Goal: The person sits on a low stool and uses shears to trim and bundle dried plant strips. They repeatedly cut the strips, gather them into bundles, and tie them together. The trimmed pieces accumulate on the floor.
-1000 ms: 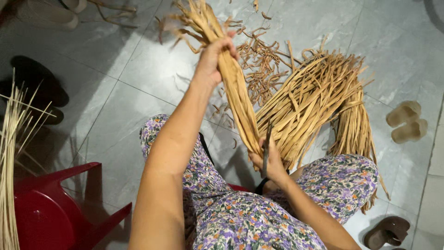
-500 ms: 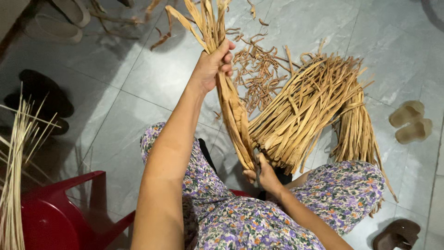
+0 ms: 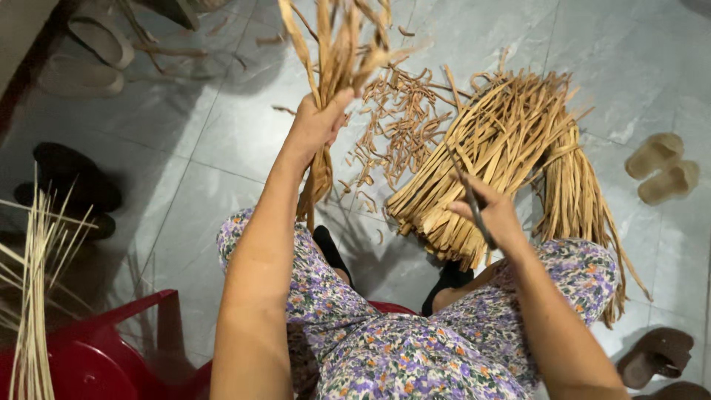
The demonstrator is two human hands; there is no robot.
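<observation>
My left hand (image 3: 315,124) is raised and grips a bundle of tan dried plant strips (image 3: 335,59) that hangs down past my wrist and fans out above it. My right hand (image 3: 492,215) is lower and to the right, closed on a thin dark blade-like tool (image 3: 468,198) that points up and away. Just beyond the right hand lies a big pile of the same flat tan strips (image 3: 496,155) on the grey tiled floor. Short curled offcuts (image 3: 396,122) are scattered between the two hands. My floral-clothed knees (image 3: 415,333) fill the bottom.
A red plastic stool (image 3: 96,355) stands at bottom left with thin pale sticks (image 3: 33,296) leaning over it. Dark shoes (image 3: 74,185) sit at left, tan sandals (image 3: 663,169) at right, brown sandals (image 3: 655,355) at bottom right, light slippers (image 3: 92,44) at top left.
My left hand has lifted the bundle higher and leftward. My right hand has come off the bundle's lower end and moved right with the tool, toward the big pile.
</observation>
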